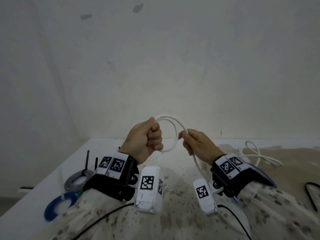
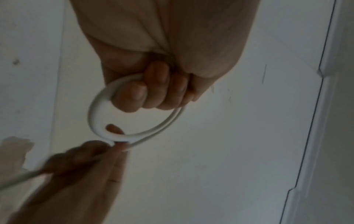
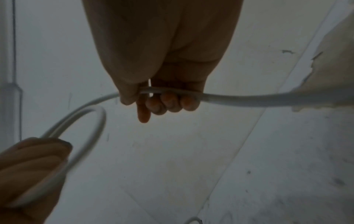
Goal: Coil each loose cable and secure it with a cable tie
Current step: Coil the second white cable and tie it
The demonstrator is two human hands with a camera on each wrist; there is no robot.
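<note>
A white cable point(image 1: 175, 130) is held in the air above the table, wound into a small double loop point(image 2: 99, 131). My left hand point(image 1: 147, 137) grips the loop's left side in a fist, fingers point(image 2: 153, 91) curled through it. My right hand point(image 1: 192, 141) holds the running cable point(image 3: 229, 97) just right of the loop, fingers point(image 3: 168, 103) curled round it. The cable's loose tail point(image 1: 258, 156) trails down past the right wrist and lies in curves on the table at the right.
At the left on the white table point(image 1: 52, 163) lie a grey coiled cable point(image 1: 76, 179) bound with a black tie point(image 1: 87, 161) and a blue coiled cable point(image 1: 58, 205). A black cable tie point(image 1: 311, 194) lies at the right edge. A wall stands close behind.
</note>
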